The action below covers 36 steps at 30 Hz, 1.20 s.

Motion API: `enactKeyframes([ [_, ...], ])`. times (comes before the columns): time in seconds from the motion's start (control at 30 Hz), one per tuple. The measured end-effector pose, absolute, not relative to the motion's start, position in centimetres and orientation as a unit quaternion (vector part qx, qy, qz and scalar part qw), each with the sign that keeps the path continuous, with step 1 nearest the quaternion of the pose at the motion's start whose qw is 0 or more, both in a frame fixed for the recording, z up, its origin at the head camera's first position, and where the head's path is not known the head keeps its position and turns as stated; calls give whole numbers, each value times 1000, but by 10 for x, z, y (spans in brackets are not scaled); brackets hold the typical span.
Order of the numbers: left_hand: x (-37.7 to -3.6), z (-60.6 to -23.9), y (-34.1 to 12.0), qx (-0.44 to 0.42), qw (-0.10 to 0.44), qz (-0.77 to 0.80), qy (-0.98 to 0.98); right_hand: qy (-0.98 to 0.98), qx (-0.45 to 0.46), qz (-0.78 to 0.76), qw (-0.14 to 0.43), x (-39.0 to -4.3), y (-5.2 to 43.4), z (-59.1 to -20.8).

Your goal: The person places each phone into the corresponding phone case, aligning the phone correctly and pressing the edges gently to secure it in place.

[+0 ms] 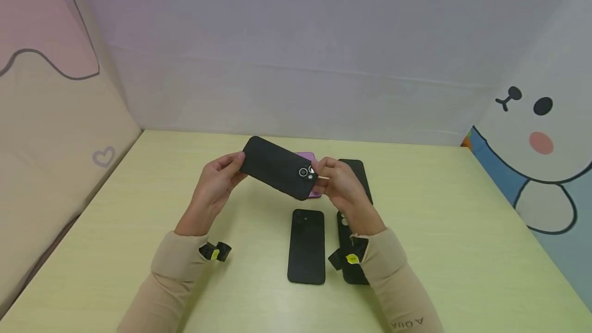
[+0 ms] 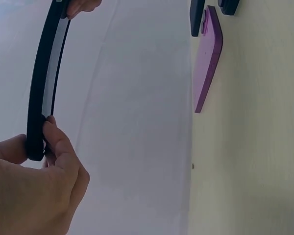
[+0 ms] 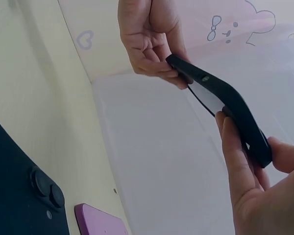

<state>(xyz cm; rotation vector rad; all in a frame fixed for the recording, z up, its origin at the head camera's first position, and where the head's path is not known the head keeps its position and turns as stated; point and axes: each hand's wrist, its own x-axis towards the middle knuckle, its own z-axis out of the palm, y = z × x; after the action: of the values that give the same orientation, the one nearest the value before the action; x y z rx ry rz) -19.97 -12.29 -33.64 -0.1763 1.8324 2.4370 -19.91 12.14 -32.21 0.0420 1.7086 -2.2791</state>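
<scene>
A black phone (image 1: 276, 169) is held up above the table, its back with round camera rings facing the head camera. It tilts down to the right. My left hand (image 1: 217, 179) pinches its left end between thumb and fingers. At the camera end, my right hand (image 1: 339, 184) grips the corner the same way. In the left wrist view the phone (image 2: 40, 73) is seen edge-on, with a pale strip along its inner side. The right wrist view shows both hands on the phone (image 3: 225, 93). Whether it wears a case, I cannot tell.
A pink phone (image 1: 306, 156) lies behind the held one, partly hidden. One black phone (image 1: 307, 251) lies in front on the pale table (image 1: 115, 209). Two more, a far black phone (image 1: 356, 168) and a near black phone (image 1: 344, 235), are partly covered by my right arm.
</scene>
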Motion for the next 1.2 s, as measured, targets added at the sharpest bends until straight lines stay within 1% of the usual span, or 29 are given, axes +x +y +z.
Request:
enactKeyframes([
  [0.07, -200, -339, -122, -51, 51, 800, 596, 587, 25, -798, 138, -199, 120, -322],
  [0.17, -200, -342, -119, -38, 76, 794, 602, 583, 33, -801, 132, -198, 119, -321],
  [0.3, -200, -344, -117, -35, 100, 780, 617, 582, 27, -802, 134, -197, 119, -320],
  [0.43, -199, -344, -116, -48, 86, 778, 621, 589, -6, -793, 152, -196, 121, -318],
  [0.63, -198, -340, -118, -61, 64, 774, 627, 632, -61, -743, 210, -196, 123, -317],
  [0.8, -199, -339, -121, -55, 61, 775, 627, 660, -98, -704, 242, -198, 123, -322],
  [0.97, -200, -339, -123, -45, 67, 782, 618, 665, -158, -674, 282, -198, 122, -327],
  [1.07, -200, -339, -122, -46, 71, 783, 616, 666, -181, -664, 288, -197, 121, -330],
  [1.2, -200, -339, -119, -40, 74, 785, 614, 669, -173, -672, 267, -196, 118, -331],
])
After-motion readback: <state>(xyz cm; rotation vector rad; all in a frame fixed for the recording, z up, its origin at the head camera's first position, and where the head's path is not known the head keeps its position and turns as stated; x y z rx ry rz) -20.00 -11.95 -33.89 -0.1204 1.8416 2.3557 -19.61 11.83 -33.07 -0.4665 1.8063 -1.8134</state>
